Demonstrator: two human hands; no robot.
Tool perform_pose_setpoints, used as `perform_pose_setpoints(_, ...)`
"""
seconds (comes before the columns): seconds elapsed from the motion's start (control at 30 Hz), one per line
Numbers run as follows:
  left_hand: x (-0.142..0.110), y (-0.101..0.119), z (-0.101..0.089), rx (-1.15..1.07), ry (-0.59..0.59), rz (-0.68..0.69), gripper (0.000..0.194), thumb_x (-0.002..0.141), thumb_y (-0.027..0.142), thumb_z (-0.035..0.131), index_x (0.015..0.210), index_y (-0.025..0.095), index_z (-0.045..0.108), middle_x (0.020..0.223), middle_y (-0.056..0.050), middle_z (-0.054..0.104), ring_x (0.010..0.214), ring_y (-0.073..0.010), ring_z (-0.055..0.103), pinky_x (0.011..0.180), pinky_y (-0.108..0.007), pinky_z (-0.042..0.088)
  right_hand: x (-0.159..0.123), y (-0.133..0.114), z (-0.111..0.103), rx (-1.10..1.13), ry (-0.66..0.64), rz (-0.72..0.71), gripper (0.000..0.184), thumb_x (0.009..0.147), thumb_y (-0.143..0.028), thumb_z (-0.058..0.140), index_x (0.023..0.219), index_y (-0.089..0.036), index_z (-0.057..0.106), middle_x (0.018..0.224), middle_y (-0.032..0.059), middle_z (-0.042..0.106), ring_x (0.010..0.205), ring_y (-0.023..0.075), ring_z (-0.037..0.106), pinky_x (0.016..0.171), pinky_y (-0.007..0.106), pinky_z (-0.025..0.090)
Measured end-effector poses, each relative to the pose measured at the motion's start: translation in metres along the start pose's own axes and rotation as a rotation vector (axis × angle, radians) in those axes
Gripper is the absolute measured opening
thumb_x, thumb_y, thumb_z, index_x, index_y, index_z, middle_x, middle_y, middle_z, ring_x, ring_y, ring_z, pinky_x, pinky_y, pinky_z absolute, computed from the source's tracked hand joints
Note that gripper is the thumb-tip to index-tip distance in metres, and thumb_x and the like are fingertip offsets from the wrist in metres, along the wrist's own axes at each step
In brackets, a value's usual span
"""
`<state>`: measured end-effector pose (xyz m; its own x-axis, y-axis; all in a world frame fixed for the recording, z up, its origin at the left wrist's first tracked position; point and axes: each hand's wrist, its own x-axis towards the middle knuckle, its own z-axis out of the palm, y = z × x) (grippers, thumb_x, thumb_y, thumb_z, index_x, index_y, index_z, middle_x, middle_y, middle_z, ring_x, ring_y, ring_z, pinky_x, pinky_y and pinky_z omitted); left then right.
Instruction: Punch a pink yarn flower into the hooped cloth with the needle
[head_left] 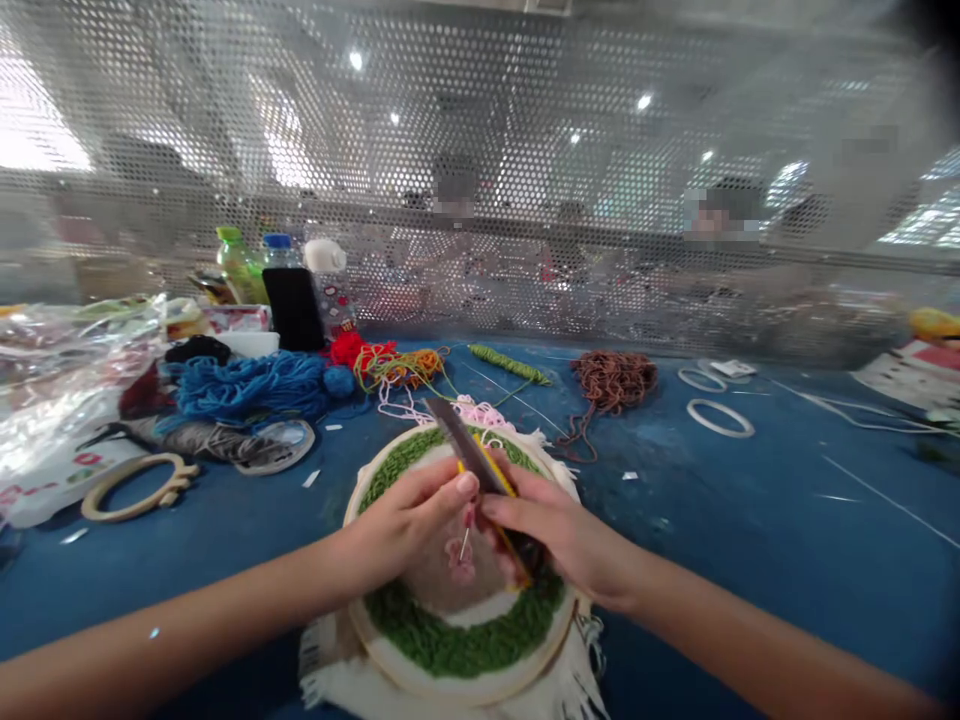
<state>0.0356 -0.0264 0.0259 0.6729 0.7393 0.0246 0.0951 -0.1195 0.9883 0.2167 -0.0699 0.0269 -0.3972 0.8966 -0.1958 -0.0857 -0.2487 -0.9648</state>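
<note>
Blue tabletop (660, 520) | right hand (559, 520) clamped on dark tool (466, 448) | left hand (416, 508): grip unclear | if tool slips, pink stitching (461, 572) could snag

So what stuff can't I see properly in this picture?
In the head view:
- Part of the embroidery: covered by the left hand and right hand.
- Part of the yellow-edged tool: hidden by the right hand.
- People behind the metal screen: blurred, and partly hidden by it.
- Plastic bag: cut off by the left edge.
</note>
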Motion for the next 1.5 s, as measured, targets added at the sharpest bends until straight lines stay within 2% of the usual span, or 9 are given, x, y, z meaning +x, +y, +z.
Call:
perform_pose_setpoints(0.07, -0.001, 0.007, -0.013, 0.268, -0.040, 0.084, 0.032, 0.095, 0.040, 0.042, 0.115, 0.023, 0.062, 0.097, -0.006, 0.066, 0.088, -0.0215, 0.061, 0.079, -0.033, 0.048, -0.014, -0.010, -0.011, -0.215, 0.078, -0.071, 0.037, 0.088, -0.040, 0.055, 0.119, -0.021, 0.051, 0.068, -0.0041, 0.050, 0.049, 0.0077, 0.044, 0.046, 0.020, 0.037)
perform_pose_setpoints(0.13, -0.001, 0.011, -0.025, 0.496, -0.143, 0.155, 0.026, 0.095, 0.028, 0.044, 0.107, 0.020, 0.065, 0.102, -0.007, 0.064, 0.094, -0.0223, 0.058, 0.083, -0.034, 0.045, -0.031, -0.015, -0.023, -0.523, 0.161, -0.215, 0.032, 0.088, -0.035, 0.057, 0.118, -0.024, 0.054, 0.086, 0.0009, 0.058, 0.068, 0.0123, 0.054, 0.060, 0.024, 0.045)
perform_pose_setpoints(0.3, -0.003, 0.008, -0.028, 0.783, -0.449, 0.272, 0.034, 0.080, 0.005, 0.051, 0.105, 0.020, 0.069, 0.097, -0.008, 0.060, 0.093, -0.0245, 0.056, 0.087, -0.038, 0.041, -0.063, -0.004, -0.038, -0.949, 0.161, -0.179, 0.028, 0.091, -0.042, 0.054, 0.112, -0.026, 0.062, 0.103, 0.0040, 0.068, 0.091, 0.0204, 0.062, 0.079, 0.030, 0.047)
perform_pose_setpoints(0.43, -0.004, 0.003, -0.024, 1.128, -0.479, 0.388, 0.032, 0.087, 0.011, 0.049, 0.113, 0.025, 0.064, 0.099, -0.006, 0.058, 0.091, -0.0234, 0.055, 0.084, -0.037, 0.042, -0.075, 0.007, -0.030, -1.170, 0.070, -0.106, 0.029, 0.093, -0.045, 0.051, 0.110, -0.026, 0.065, 0.102, 0.0034, 0.070, 0.090, 0.0209, 0.066, 0.077, 0.029, 0.047)
perform_pose_setpoints(0.57, -0.003, -0.001, -0.029, 1.230, -0.469, 0.485, 0.026, 0.095, 0.021, 0.043, 0.114, 0.025, 0.061, 0.102, -0.007, 0.058, 0.091, -0.0231, 0.055, 0.084, -0.037, 0.043, -0.075, 0.006, -0.022, -1.303, 0.063, -0.104, 0.032, 0.094, -0.047, 0.047, 0.108, -0.025, 0.066, 0.097, 0.0030, 0.071, 0.086, 0.0201, 0.066, 0.075, 0.029, 0.047)
perform_pose_setpoints(0.97, -0.003, -0.003, -0.037, 1.326, -0.447, 0.612, 0.028, 0.097, 0.021, 0.039, 0.109, 0.029, 0.062, 0.115, -0.008, 0.057, 0.096, -0.0245, 0.057, 0.085, -0.039, 0.045, -0.057, -0.003, -0.022, -1.412, 0.039, -0.115, 0.033, 0.095, -0.048, 0.044, 0.103, -0.024, 0.066, 0.092, 0.0019, 0.069, 0.085, 0.0198, 0.066, 0.072, 0.029, 0.043)
perform_pose_setpoints(1.3, -0.002, 0.000, -0.038, 1.316, -0.468, 0.567, 0.027, 0.092, 0.019, 0.042, 0.109, 0.025, 0.063, 0.121, -0.010, 0.053, 0.100, -0.0258, 0.058, 0.088, -0.042, 0.048, -0.055, -0.009, -0.024, -1.370, 0.029, -0.084, 0.036, 0.096, -0.047, 0.042, 0.098, -0.023, 0.069, 0.089, 0.0034, 0.071, 0.083, 0.0194, 0.066, 0.071, 0.028, 0.042)
perform_pose_setpoints(1.4, -0.003, 0.002, -0.037, 1.298, -0.496, 0.521, 0.024, 0.090, 0.018, 0.044, 0.104, 0.023, 0.063, 0.122, -0.010, 0.052, 0.099, -0.0260, 0.059, 0.088, -0.043, 0.047, -0.060, -0.013, -0.025, -1.270, 0.074, 0.014, 0.044, 0.099, -0.046, 0.036, 0.088, -0.021, 0.070, 0.075, 0.0027, 0.069, 0.071, 0.0161, 0.064, 0.064, 0.025, 0.041)
perform_pose_setpoints(1.5, -0.003, 0.004, -0.037, 1.261, -0.522, 0.468, 0.020, 0.087, 0.019, 0.047, 0.100, 0.021, 0.062, 0.122, -0.010, 0.052, 0.100, -0.0264, 0.058, 0.090, -0.043, 0.047, -0.065, -0.010, -0.024, -0.990, 0.149, 0.302, 0.051, 0.098, -0.051, 0.028, 0.084, -0.017, 0.064, 0.058, -0.0003, 0.058, 0.043, 0.0093, 0.050, 0.044, 0.020, 0.037)
